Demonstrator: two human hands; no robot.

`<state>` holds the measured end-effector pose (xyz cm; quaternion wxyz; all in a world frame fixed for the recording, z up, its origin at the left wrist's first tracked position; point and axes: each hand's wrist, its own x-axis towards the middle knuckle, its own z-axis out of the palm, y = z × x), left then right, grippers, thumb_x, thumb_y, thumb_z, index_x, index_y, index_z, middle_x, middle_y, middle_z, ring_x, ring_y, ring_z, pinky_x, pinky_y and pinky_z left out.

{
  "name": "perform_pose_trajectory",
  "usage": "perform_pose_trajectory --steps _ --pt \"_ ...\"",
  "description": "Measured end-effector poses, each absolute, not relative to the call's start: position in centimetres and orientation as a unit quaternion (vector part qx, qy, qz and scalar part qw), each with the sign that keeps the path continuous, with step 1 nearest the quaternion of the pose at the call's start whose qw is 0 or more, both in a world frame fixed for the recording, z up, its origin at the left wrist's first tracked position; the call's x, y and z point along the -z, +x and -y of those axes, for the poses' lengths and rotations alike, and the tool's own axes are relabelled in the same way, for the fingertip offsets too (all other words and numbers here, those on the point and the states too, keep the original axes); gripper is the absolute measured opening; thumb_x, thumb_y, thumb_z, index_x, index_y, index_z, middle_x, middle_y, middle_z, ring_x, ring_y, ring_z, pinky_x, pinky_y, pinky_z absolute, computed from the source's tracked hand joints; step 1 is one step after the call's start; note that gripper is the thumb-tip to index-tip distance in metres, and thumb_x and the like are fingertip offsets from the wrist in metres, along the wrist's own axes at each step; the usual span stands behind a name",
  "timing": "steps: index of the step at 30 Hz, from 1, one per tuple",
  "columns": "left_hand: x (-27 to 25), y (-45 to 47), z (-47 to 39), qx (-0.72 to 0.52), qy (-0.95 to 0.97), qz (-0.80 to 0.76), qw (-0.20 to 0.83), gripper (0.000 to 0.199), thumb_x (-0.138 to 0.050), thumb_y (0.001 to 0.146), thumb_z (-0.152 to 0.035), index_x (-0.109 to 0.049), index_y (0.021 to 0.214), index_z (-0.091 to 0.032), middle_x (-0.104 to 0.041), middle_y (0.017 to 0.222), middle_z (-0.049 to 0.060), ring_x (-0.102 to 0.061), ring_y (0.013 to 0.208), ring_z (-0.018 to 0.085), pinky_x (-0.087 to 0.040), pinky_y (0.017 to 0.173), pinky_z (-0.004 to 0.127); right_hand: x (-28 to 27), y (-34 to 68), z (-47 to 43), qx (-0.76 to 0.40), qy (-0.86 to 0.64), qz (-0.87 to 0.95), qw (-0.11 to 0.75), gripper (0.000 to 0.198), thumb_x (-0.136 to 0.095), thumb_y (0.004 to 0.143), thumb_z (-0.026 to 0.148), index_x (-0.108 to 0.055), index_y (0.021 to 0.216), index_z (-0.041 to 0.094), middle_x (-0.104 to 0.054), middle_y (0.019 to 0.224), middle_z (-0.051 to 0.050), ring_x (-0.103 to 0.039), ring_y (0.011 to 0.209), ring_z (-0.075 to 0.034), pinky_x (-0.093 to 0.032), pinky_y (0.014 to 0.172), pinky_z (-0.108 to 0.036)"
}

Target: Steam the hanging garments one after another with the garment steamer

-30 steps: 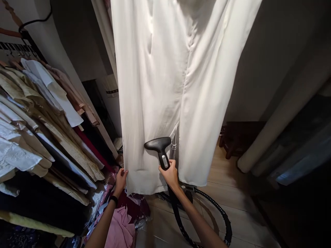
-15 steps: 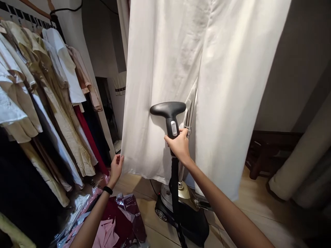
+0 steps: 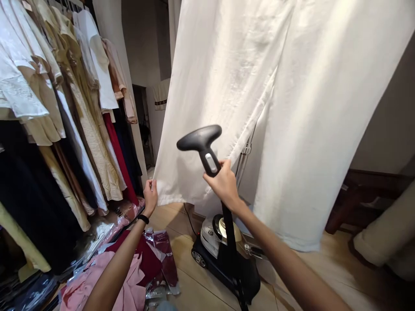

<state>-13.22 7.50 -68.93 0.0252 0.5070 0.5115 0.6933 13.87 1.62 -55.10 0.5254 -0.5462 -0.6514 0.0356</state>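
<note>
Mid-frame, the right hand (image 3: 223, 185) wraps the steamer handle (image 3: 210, 163), hiding its lower part. Left of centre, the left hand (image 3: 149, 196) pinches the edge of the white cloth (image 3: 227, 82), cut off above. Floor (image 3: 181, 255) shows between the steamer base (image 3: 214, 268), partly hose-covered, and lower-left clothes (image 3: 152, 263). Far right, a bench (image 3: 359, 194) is dim.

The left hand (image 3: 150, 196) and the right hand (image 3: 223, 183) are showing bare, with slim fingers. 2 slender forearms (image 3: 282, 254) are also appearing bare along their visible length, tapering toward the wrists. 1 black band (image 3: 143, 219) is circling the left wrist, looking narrow and plain, its finer detail blurring.
</note>
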Motion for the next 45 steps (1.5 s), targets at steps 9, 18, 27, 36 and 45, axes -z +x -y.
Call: perform_pose_trajectory --steps 9,18,27,36,45 --pt "69.0 -13.9 -5.2 -0.687 0.531 -0.495 0.039 0.034 -0.044 0.091 -0.051 -0.053 0.083 -0.019 -0.050 0.073 0.000 -0.045 0.066 0.014 -0.036 0.062 0.024 49.9 13.9 -4.5 0.057 -0.445 0.745 0.494 0.045 -0.059 0.067 0.031 -0.032 0.102 0.021 -0.050 0.073 0.001 -0.052 0.062 -0.020 -0.036 0.055 -0.028" --pt "68.5 -15.6 -3.7 -0.689 0.535 -0.483 0.074 0.036 -0.047 0.089 -0.053 -0.055 0.081 -0.018 -0.051 0.072 -0.001 -0.046 0.065 0.013 -0.037 0.061 0.023 48.4 13.0 -2.9 0.144 -0.447 0.816 0.336 0.043 -0.065 0.067 0.023 -0.040 0.102 0.018 -0.058 0.075 -0.004 -0.055 0.062 -0.020 -0.030 0.053 -0.025" --pt "68.5 -16.0 -3.3 -0.690 0.536 -0.476 0.099 0.036 -0.051 0.087 -0.051 -0.055 0.078 -0.017 -0.052 0.072 -0.001 -0.047 0.066 0.012 -0.037 0.060 0.022 30.4 17.1 -2.9 0.268 -0.404 0.765 0.423 0.067 -0.049 0.072 0.049 -0.036 0.110 -0.006 -0.056 0.104 -0.015 -0.058 0.092 -0.021 -0.033 0.061 -0.029" --pt "68.8 -16.3 -2.9 -0.692 0.529 -0.477 0.117 0.037 -0.050 0.088 -0.053 -0.055 0.081 -0.017 -0.048 0.069 -0.002 -0.042 0.062 0.011 -0.034 0.058 0.021 39.1 16.2 -4.0 0.101 -0.421 0.824 0.365 0.051 -0.074 0.062 0.022 -0.042 0.101 0.015 -0.057 0.072 0.001 -0.053 0.053 -0.012 -0.035 0.048 -0.022" --pt "68.9 -15.9 -2.9 -0.701 0.515 -0.489 0.060 0.034 -0.047 0.091 -0.049 -0.054 0.081 -0.017 -0.049 0.073 -0.001 -0.044 0.067 0.012 -0.035 0.063 0.023 46.8 17.0 -3.1 0.162 -0.449 0.854 0.207 0.039 -0.065 0.068 0.025 -0.040 0.098 0.020 -0.054 0.070 -0.001 -0.049 0.056 -0.017 -0.029 0.050 -0.025"
